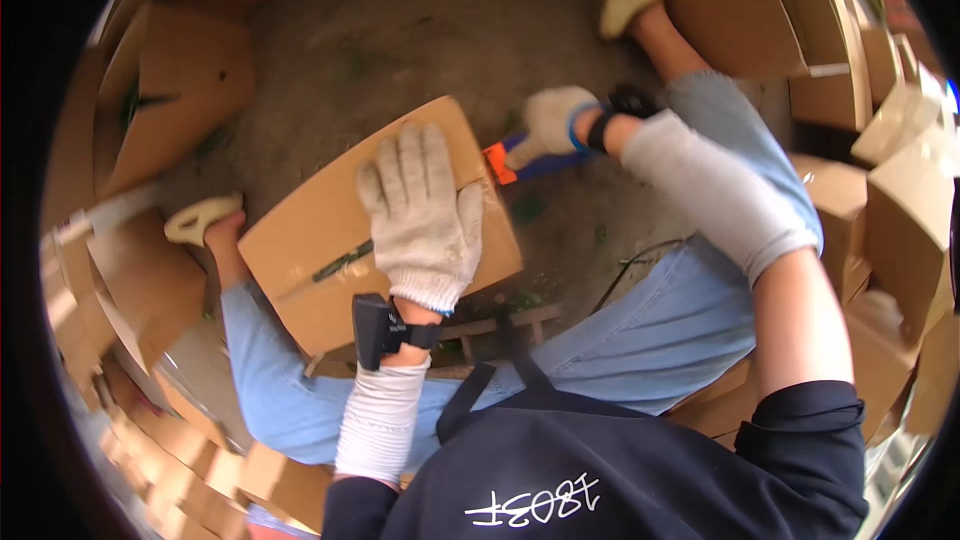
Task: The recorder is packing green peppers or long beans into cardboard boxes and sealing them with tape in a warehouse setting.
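My left hand (pixel 421 206), in a pale knit work glove, lies flat with its fingers spread on top of a closed cardboard box (pixel 300 225). Clear tape runs over the box's middle, and a dark green strip shows on it beside my left palm. My right hand (pixel 556 124), gloved too, grips a blue and orange tool (pixel 537 160) at the box's right side. The tool's orange end meets or nearly meets the box edge where the tape comes down. Its exact kind cannot be told, and part of it is hidden by my hand.
Open cardboard boxes stand at the upper left (pixel 180 82) and upper right (pixel 735 7). More boxes (pixel 900 210) are stacked at the right and lower left. Green scraps lie on the dirty floor (pixel 405 30). A slatted wooden piece (pixel 517 319) is partly visible between my legs.
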`<state>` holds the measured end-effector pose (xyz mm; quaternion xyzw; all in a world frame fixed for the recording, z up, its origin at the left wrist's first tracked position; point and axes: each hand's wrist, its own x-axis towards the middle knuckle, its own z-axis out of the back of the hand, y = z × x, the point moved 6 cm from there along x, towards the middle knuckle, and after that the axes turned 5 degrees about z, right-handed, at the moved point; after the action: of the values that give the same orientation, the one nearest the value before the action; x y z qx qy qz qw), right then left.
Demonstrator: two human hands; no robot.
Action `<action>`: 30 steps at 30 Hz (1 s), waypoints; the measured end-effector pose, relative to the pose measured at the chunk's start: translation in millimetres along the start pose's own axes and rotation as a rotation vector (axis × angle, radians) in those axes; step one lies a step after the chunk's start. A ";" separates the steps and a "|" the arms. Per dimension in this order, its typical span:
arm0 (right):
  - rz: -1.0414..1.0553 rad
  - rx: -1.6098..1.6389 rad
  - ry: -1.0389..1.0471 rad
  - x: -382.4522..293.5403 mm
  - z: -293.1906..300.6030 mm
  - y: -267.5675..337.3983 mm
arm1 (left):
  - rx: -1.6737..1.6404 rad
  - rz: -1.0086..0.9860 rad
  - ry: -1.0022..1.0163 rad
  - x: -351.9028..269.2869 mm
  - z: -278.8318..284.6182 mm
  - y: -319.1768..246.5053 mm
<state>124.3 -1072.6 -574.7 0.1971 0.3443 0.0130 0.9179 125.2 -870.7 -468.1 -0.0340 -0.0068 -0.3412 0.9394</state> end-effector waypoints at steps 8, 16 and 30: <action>-0.207 0.184 0.301 26.7 -19.5 -3.9 | 0.114 0.166 -0.015 -24.2 -7.0 77.9; -1.044 0.524 0.687 67.2 -78.3 -60.6 | -0.137 0.606 -0.258 -106.4 6.4 185.3; -0.393 1.379 -0.800 -96.2 -69.1 -3.2 | -1.086 1.162 -0.322 -174.9 -55.2 169.2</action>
<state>6.6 -1066.6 -562.9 0.6426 -0.0502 -0.4338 0.6295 99.0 -633.0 -539.4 -0.5319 0.0434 0.2545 0.8065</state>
